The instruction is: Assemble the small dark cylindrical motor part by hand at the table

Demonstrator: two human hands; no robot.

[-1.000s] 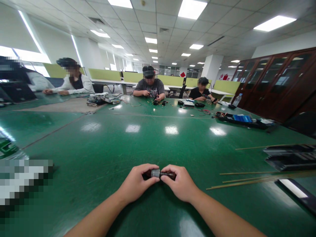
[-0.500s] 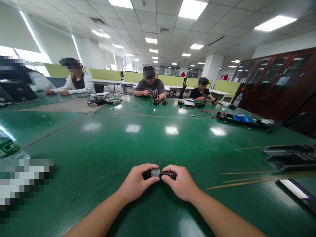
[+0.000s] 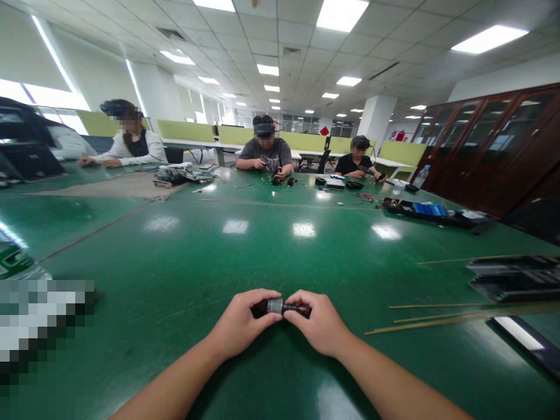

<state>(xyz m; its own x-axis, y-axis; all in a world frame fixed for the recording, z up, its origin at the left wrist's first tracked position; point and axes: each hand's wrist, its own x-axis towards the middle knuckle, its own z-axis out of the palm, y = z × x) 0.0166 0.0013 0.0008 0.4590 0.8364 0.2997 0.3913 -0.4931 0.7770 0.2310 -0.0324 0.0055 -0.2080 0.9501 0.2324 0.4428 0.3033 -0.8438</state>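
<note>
My left hand [image 3: 240, 324] is closed round a small grey metal cylinder [image 3: 275, 305], its thumb below and fingers above. A dark ribbed shaft [image 3: 292, 307] extends from the cylinder's right end. My right hand [image 3: 324, 324] pinches that shaft between thumb and fingers, close to the cylinder. Dark red-brown parts show inside both grips, partly hidden by the palms. The piece lies level, just above the green table [image 3: 271, 262], and its exact kind cannot be made out.
Thin yellowish rods [image 3: 420, 319], black channel-shaped parts [image 3: 511, 279] and a dark flat device [image 3: 527, 344] lie to the right. At left are a blurred-out flat object [image 3: 39, 321] and a clear bottle [image 3: 20, 262]. Several people sit across the table among tools and parts.
My right fingertips have shifted very slightly left, toward the cylinder. Both hands keep their hold, and the view has moved only a little.
</note>
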